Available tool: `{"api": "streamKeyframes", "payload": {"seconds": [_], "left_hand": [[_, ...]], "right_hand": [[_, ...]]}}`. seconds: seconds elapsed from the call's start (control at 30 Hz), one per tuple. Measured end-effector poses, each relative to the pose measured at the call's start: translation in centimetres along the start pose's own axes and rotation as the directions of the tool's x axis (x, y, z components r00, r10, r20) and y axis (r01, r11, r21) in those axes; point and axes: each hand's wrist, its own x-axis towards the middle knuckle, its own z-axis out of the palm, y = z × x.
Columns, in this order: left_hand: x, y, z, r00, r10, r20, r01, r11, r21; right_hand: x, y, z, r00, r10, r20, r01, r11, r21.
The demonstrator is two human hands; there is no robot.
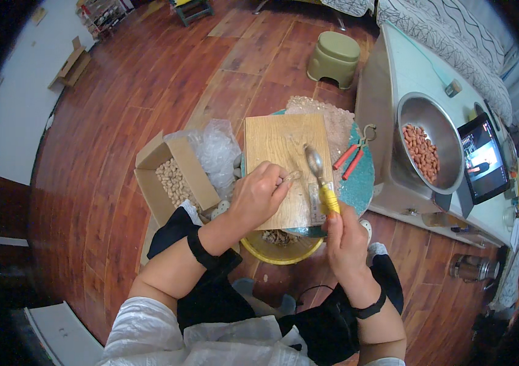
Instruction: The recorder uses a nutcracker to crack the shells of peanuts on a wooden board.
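My left hand (258,194) rests over a wood-patterned board (264,139), fingers pinched together. At its fingertips is a small tan piece (293,175) that looks like a peanut, partly hidden. My right hand (346,239) is closed round the yellow handle of a tool (330,199) with a rounded, shiny metal head, held above the board's right side. Left of the board, an open cardboard box (199,166) contains unshelled peanuts (174,183). Below the board's near edge, a yellow-rimmed basin (284,261) holds broken shells (279,236).
Red-handled pliers (351,160) lie on a teal round surface (362,184). Clear plastic wrap (213,145) is beside the box. On the right-hand table, a steel bowl (452,160) holds reddish shelled peanuts (421,154), next to a lit tablet (484,160). A green stool (334,58) stands beyond.
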Motion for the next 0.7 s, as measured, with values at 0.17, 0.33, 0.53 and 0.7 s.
{"api": "streamKeyframes", "payload": {"seconds": [0.17, 0.33, 0.53, 0.7], "left_hand": [[-0.1, -0.4, 0.1, 1.000, 0.023, -0.013, -0.023, 1.000, 0.013], [-0.2, -0.2, -0.2, 0.999, 0.009, -0.034, -0.008, 1.000, 0.024], [-0.1, -0.2, -0.2, 1.000, 0.001, -0.017, -0.001, 1.000, -0.004], [-0.1, -0.3, 0.0, 1.000, -0.011, -0.027, 0.010, 1.000, -0.017]], "right_hand": [[-0.1, 0.9, 0.3, 0.979, 0.133, 0.154, -0.117, 0.987, -0.108], [-0.1, 0.5, 0.2, 0.984, 0.104, 0.144, -0.091, 0.992, -0.091], [-0.6, -0.2, 0.0, 0.994, -0.080, 0.070, 0.084, 0.994, -0.066], [-0.6, -0.1, -0.1, 0.987, 0.009, 0.162, 0.007, 0.995, -0.098]]}}
